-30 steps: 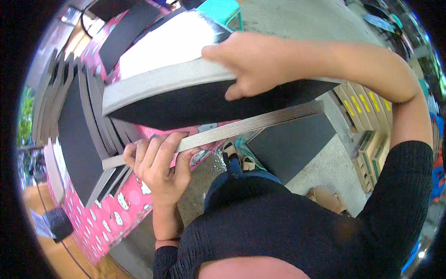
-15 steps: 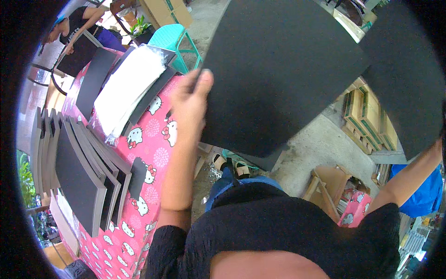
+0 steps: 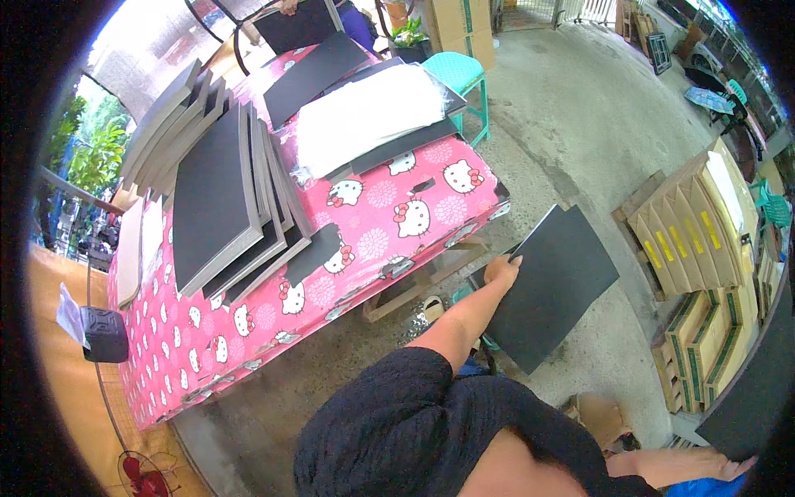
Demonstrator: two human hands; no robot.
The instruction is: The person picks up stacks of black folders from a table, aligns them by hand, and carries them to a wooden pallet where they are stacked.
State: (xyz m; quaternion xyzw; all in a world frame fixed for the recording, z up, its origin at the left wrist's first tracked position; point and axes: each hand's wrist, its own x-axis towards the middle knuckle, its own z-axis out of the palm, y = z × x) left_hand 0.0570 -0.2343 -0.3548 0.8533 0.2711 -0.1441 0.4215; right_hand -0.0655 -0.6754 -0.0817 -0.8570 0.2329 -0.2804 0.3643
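Observation:
My left hand (image 3: 503, 269) is closed on the left edge of a flat black board (image 3: 556, 286), its thumb on the upper face and its other fingers hidden beneath. That board is tilted in front of my legs, beside the table. Far out to the right, my right hand (image 3: 733, 465) grips the lower edge of a second black board (image 3: 758, 393), which the picture's rim cuts off. A table with a pink patterned cloth (image 3: 373, 246) stands to my left. On it lie thick black boards with grey edges (image 3: 219, 190), stacked and fanned out, and white sheets (image 3: 368, 116) on black boards.
A teal stool (image 3: 458, 73) stands by the table's far corner. Wrapped brown packs (image 3: 683, 228) and cardboard boxes (image 3: 704, 352) sit on pallets at right. A person's hand (image 3: 287, 7) holds another black board beyond the table. A red fan (image 3: 142, 474) is at lower left.
The view has swung, bringing more of the table and floor into sight. My left hand's board sits lower and farther from the camera; the right hand's board is mostly out at the right rim.

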